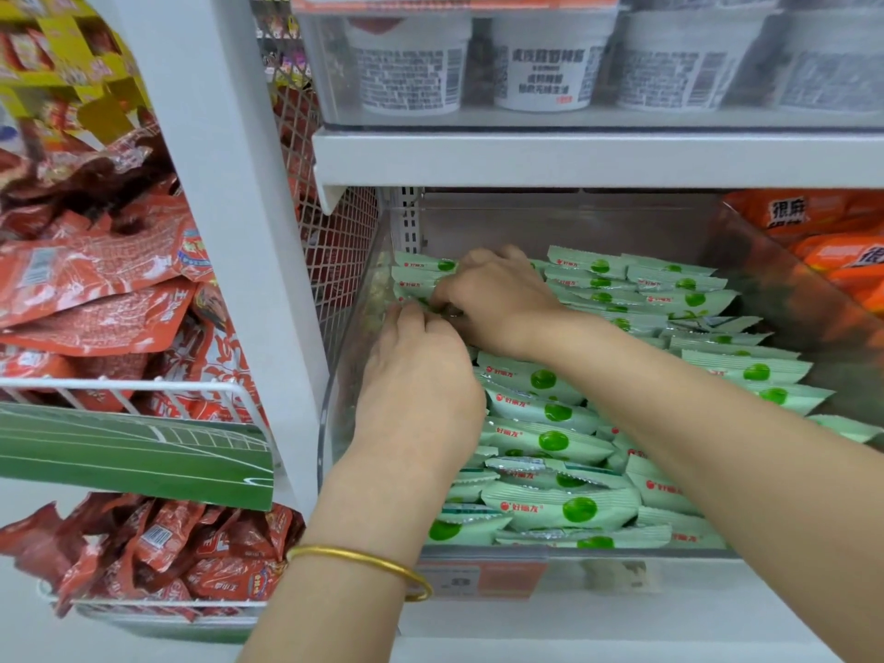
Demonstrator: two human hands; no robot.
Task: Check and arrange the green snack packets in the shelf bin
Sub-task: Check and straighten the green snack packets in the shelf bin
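We are sorting the green packets at the bin's back-left corner; left hand and right hand pinch packets there. Next, lay them flat.

Person's showing two bare forearms, no sleeves reaching into view. Left wrist's wearing a thin gold bangle, plain round band w/ smooth shiny finish, sitting loose. Left hand & right hand aren't wearing gloves; no rings or watch showing.
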